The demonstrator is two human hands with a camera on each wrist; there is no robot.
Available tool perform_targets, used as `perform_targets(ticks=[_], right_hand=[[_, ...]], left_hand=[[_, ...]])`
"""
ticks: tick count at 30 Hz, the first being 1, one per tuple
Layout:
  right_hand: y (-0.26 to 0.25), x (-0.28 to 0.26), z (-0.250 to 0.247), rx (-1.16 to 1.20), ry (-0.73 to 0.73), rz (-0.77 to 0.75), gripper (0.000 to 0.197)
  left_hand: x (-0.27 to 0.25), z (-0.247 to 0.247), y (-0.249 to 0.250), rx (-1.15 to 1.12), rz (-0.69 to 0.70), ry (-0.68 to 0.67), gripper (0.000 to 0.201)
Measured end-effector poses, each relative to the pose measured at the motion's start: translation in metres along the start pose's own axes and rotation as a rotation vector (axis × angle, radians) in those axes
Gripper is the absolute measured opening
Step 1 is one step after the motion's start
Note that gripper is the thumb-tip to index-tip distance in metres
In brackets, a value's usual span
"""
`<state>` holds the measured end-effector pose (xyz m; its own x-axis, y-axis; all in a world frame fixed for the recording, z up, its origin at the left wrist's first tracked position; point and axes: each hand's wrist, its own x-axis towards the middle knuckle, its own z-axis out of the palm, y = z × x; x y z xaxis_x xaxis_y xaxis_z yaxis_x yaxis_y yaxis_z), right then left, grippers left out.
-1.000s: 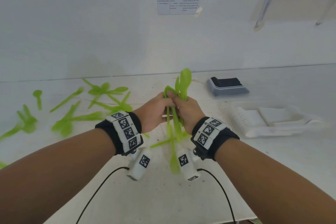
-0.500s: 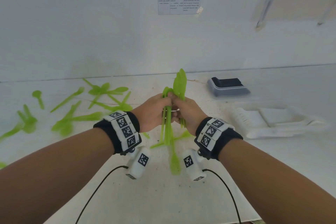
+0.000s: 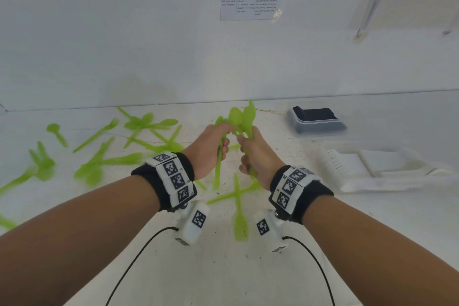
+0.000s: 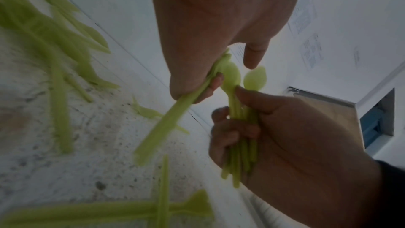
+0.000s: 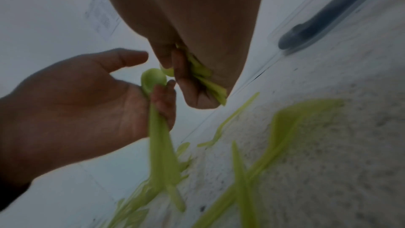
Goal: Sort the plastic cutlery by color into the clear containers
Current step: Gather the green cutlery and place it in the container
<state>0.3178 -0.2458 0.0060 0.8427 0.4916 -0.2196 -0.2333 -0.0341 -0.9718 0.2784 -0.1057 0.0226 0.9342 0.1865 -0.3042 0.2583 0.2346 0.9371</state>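
Observation:
Above the middle of the white table, my left hand (image 3: 218, 146) grips a couple of green plastic pieces (image 3: 218, 169) by their upper part, handles hanging down. Just to its right, my right hand (image 3: 248, 154) grips a bundle of green spoons (image 3: 244, 115), bowls pointing up. In the left wrist view the left hand's green piece (image 4: 166, 119) slants down, and the right hand's bundle (image 4: 241, 136) stands beside it. In the right wrist view the bundle (image 5: 203, 75) shows in the right fist, with a green spoon (image 5: 155, 103) held in the left hand's fingers.
Loose green cutlery (image 3: 99, 161) lies scattered over the left of the table, and more green pieces (image 3: 238, 208) lie crossed under my hands. A clear container of black cutlery (image 3: 315, 119) stands at the back right, a clear container of white cutlery (image 3: 372, 166) nearer on the right.
My hands, pressed together on one green bundle before, have drawn slightly apart. The left hand now holds its own pieces separate from the right hand's spoons.

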Motion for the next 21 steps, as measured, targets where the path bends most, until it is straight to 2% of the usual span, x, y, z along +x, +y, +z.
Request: perform_targets(ticks=[2,4,7,11,16,18,21], right_hand=[[0.0,-0.003,0.01,-0.049,-0.03,-0.024,0.019],[0.002,-0.004,0.015,-0.054,-0.036,-0.049,0.022],[0.005,-0.005,0.016,-0.039,-0.041,-0.049,0.023],[0.003,-0.006,0.01,-0.051,-0.076,-0.039,0.019],[0.001,-0.007,0.01,-0.1,-0.153,-0.047,0.021],[0.0,-0.008,0.012,-0.116,-0.168,-0.048,0.024],[0.002,-0.008,0.011,-0.113,-0.15,-0.045,0.025]], left_hand=[[0.005,0.006,-0.002,-0.04,0.034,0.044,0.055],[0.008,0.009,-0.003,-0.06,0.067,0.087,0.062],[0.007,0.005,-0.002,-0.081,0.071,0.079,0.031],[0.007,-0.004,-0.002,-0.047,0.079,0.101,0.003],[0.007,-0.006,-0.004,-0.011,0.163,0.016,0.004],[0.005,-0.005,-0.003,-0.038,0.146,0.032,0.002],[0.007,-0.004,-0.003,-0.029,0.136,0.099,0.014]])
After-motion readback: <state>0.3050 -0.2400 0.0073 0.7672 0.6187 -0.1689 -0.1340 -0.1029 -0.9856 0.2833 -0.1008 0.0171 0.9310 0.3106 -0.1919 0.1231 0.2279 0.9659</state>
